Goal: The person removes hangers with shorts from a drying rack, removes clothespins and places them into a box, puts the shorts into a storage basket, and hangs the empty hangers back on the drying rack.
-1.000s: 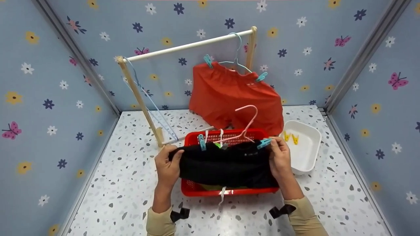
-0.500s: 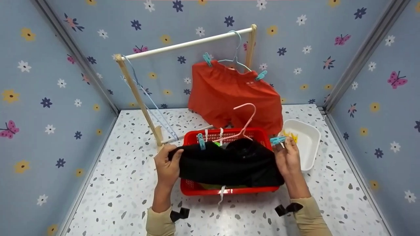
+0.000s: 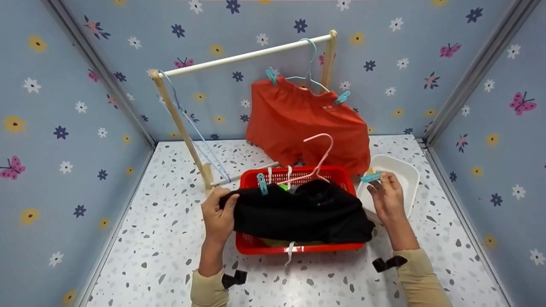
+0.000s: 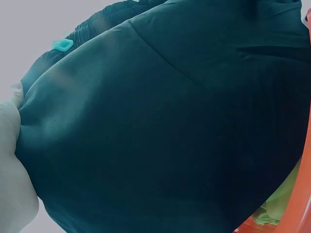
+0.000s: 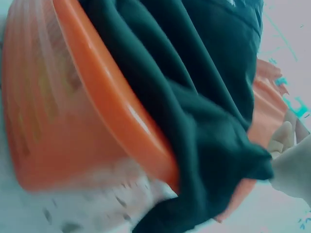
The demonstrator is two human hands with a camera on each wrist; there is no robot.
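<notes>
On my head feed, everything sits around the red plastic basket (image 3: 324, 247) on the speckled counter (image 3: 140, 256). The black garment (image 3: 290, 217) with the gathered waistband lies across the basket's opening, its end drooping over the right rim. I have the left hand (image 3: 218, 215) at the basket's left rim, fingers clamped on the garment's corner. Right of the basket, I read the right hand (image 3: 390, 200) with its fingers pinching a turquoise clothespin (image 3: 370, 177), apart from the cloth and across the white tray (image 3: 407, 175) in my view. Toward the basket's far side, a blue clothespin (image 3: 262, 184) grips the waistband, and the pink hanger (image 3: 325, 159) meets the garment, hook raised above the far rim. Behind the basket, orange-red shorts (image 3: 307, 119) hang from the rack (image 3: 239, 58), clipped at both ends of the waist.
</notes>
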